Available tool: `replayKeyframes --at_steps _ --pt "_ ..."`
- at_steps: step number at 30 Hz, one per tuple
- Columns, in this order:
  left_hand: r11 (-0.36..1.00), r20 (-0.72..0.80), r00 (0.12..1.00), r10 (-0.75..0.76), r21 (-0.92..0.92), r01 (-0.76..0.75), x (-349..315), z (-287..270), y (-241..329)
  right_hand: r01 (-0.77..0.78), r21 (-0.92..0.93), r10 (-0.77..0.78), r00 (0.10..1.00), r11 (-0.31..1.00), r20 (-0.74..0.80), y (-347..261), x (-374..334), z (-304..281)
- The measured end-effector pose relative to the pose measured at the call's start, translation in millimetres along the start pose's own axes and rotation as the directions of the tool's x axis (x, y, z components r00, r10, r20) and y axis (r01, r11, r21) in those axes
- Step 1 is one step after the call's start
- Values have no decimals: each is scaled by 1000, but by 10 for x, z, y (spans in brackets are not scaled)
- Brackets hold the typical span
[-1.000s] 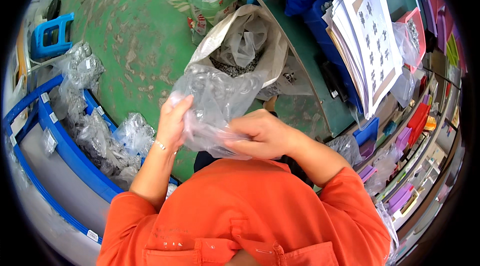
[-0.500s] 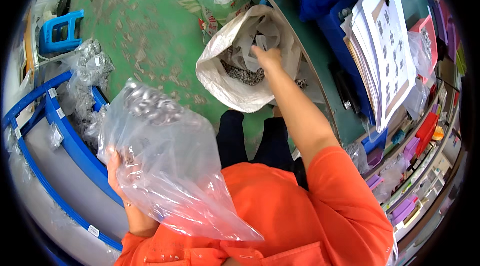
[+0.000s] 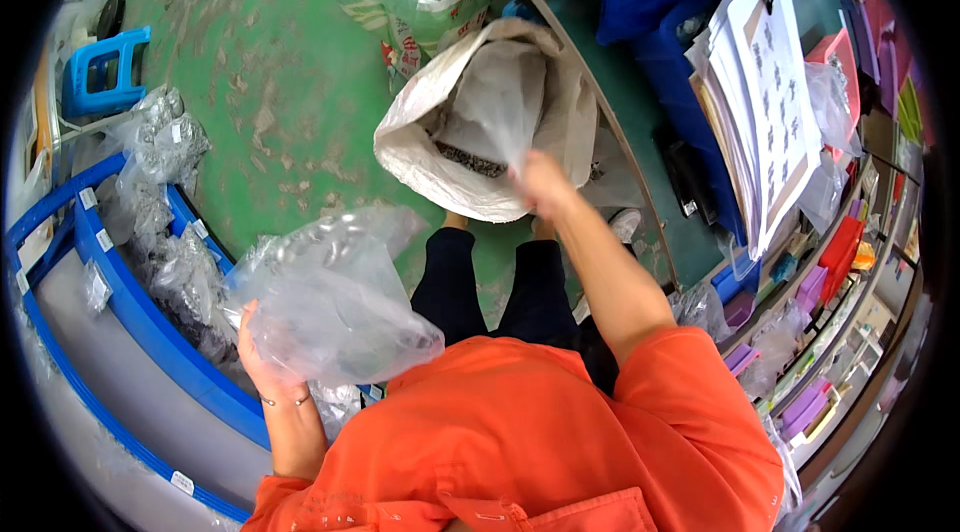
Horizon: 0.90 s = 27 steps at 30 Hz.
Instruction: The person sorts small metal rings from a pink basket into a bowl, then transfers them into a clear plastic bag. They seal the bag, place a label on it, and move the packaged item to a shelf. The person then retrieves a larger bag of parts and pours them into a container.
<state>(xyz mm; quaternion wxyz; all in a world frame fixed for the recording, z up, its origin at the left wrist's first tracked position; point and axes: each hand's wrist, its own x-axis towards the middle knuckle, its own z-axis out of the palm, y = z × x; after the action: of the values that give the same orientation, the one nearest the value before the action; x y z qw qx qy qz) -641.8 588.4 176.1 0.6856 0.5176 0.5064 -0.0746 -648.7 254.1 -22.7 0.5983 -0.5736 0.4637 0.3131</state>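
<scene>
My left hand [image 3: 268, 357] is closed on the side of a clear plastic bag [image 3: 345, 307], whose upper end holds blurred, shiny silvery pieces. Over the mouth of a white woven sack [image 3: 405, 137], my right hand [image 3: 543, 184] grips the gathered end of a second, whitish clear plastic bag [image 3: 502, 102]. That second bag stretches down into the sack, and its lower part is out of sight. Beneath it, small dark and silvery parts [image 3: 470, 160] show at the bottom of the sack.
Behind the sack stands a green and white printed sack [image 3: 430, 17]. A blue stool [image 3: 105, 72] and a blue-edged container [image 3: 190, 362] with bagged parts [image 3: 185, 262] lie left. On the right bench [image 3: 640, 132], papers [image 3: 765, 102] lean by a blue bin [image 3: 670, 62].
My right hand has come out of the sack toward me, drawing the whitish bag upward. The bag in my left hand has crumpled, its loose end no longer hanging over my lap.
</scene>
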Motion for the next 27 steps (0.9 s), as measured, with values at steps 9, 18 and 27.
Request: replayKeyframes --at_steps 9,18,27 --pt "993 87 992 -93 76 87 85 -144 0 31 582 -121 986 812 116 239 -1229 -224" --pt "991 34 995 99 92 -102 60 3 34 163 550 -189 982 819 -9 -317 -755 93" --pt "994 71 997 36 96 -43 261 -172 -36 113 -892 -324 945 438 -39 -139 66 -331"
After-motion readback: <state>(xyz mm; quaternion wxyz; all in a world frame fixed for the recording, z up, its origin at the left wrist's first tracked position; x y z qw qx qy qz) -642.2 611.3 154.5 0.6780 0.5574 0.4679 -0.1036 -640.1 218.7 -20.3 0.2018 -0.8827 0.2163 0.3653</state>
